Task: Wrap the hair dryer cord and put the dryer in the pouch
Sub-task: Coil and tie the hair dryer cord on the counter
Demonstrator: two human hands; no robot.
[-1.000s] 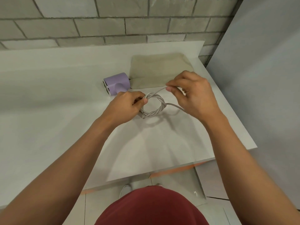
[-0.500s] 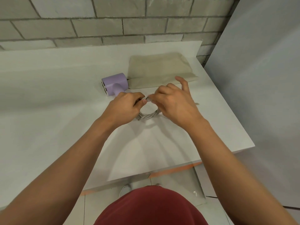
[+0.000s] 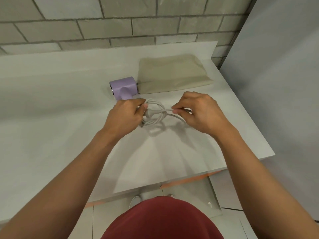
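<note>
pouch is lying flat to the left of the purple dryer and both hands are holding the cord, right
Not quite. The head view shows the pouch lying flat to the right of the purple dryer, not the left. The rest holds: the left hand grips the coiled cord and the right hand pinches its loose end.

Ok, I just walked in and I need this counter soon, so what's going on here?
A person is coiling the grey cord of a purple hair dryer. The left hand grips the coiled loops, while the right hand pinches the stretch of cord behind the plug, which lies across the coil. The dryer lies on the white table beside a flat beige pouch. It is not yet in the pouch.
</note>
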